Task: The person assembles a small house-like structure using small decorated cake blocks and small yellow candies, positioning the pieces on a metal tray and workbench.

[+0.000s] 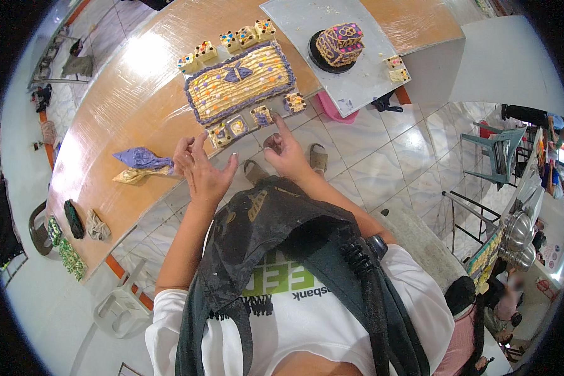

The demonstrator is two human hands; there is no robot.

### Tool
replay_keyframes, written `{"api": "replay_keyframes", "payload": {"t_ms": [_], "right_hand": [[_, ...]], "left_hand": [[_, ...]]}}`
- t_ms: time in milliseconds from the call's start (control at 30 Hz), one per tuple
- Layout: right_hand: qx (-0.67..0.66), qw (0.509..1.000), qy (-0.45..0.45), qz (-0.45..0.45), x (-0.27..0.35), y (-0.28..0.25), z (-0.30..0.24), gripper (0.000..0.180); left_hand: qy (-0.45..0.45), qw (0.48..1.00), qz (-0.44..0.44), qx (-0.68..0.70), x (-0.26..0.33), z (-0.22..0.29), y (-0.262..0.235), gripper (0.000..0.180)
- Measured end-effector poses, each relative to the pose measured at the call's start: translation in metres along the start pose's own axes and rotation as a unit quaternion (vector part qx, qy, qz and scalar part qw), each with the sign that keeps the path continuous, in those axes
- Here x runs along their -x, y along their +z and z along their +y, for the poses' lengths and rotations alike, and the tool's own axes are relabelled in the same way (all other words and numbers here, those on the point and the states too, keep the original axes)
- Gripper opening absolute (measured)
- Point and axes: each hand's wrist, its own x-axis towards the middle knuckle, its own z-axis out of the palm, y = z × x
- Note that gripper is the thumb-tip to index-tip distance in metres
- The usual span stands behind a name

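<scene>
A rectangular cake (241,81) with yellow icing, a purple piped border and a purple bow-like shape lies on the table. Small decorated cake squares (229,41) line its far side, and more cake squares (237,126) sit along its near side. My left hand (202,174) is open, fingers spread, just below the near left squares. With its index finger stretched out, my right hand (288,153) points at a near cake square (262,115); whether the fingertip touches it I cannot tell. Left of my left hand lie a purple piping bag (141,158) and a yellow piping bag (139,174).
A tall purple-and-yellow cake (338,47) stands on a black round base on a grey board (370,88). Beneath the board is a pink basin (335,109). Cloths (96,225) lie at the table's left end. Plastic chairs (122,304) and a green chair (495,150) stand around.
</scene>
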Motion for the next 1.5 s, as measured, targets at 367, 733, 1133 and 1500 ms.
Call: {"api": "replay_keyframes", "payload": {"t_ms": [367,733,1133,1500], "right_hand": [[0.066,0.997,0.043,-0.011,0.000,0.000,-0.005,0.076],[0.070,0.994,0.080,0.005,0.028,-0.048,-0.049,0.060],[0.303,0.946,-0.014,0.115,-0.082,-0.356,-0.170,0.031],[0.472,0.850,-0.114,-0.204,-0.175,-0.411,-0.138,0.035]], "left_hand": [[-0.025,0.999,-0.021,0.005,0.000,-0.002,0.004,0.071],[0.011,0.999,0.024,0.032,-0.015,0.025,-0.003,0.065],[-0.116,0.794,-0.258,0.539,-0.069,0.205,0.076,0.037],[-0.340,0.730,-0.153,0.573,-0.116,0.302,0.192,0.056]]}}
